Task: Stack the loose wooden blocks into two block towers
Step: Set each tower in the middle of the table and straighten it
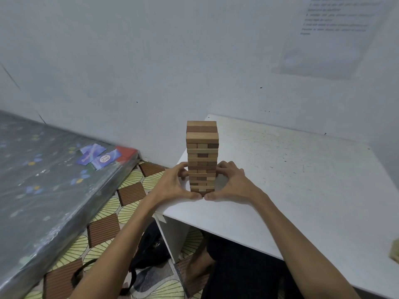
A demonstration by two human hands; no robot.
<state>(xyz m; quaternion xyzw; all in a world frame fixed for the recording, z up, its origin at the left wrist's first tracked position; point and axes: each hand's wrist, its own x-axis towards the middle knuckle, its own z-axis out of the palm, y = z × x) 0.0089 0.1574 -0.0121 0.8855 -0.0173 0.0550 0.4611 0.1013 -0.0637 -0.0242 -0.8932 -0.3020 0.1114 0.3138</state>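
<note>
Wooden blocks stood as one tall tower (201, 156) near the table's (280, 180) left front corner, at about twelve o'clock from the person. The left hand (172, 184) cupped the tower's lower part from nine o'clock and the right hand (233, 182) from three o'clock. On each hand the fingers curled round a side face, and the two thumbs met tip to tip at six o'clock against the bottom layer. That hold looked meant to square the lower layers and steady the stack, since pressing from both sides at once keeps it from tipping either way. The upper layers were free of the hands; the top two seemed slightly offset from those beneath, so a hard squeeze could shake them. A few more blocks (394, 252) showed at the table's edge at four o'clock, cut off by the frame, probably stock for the second tower. A wrapped mattress (43, 180) lay at nine o'clock.
</note>
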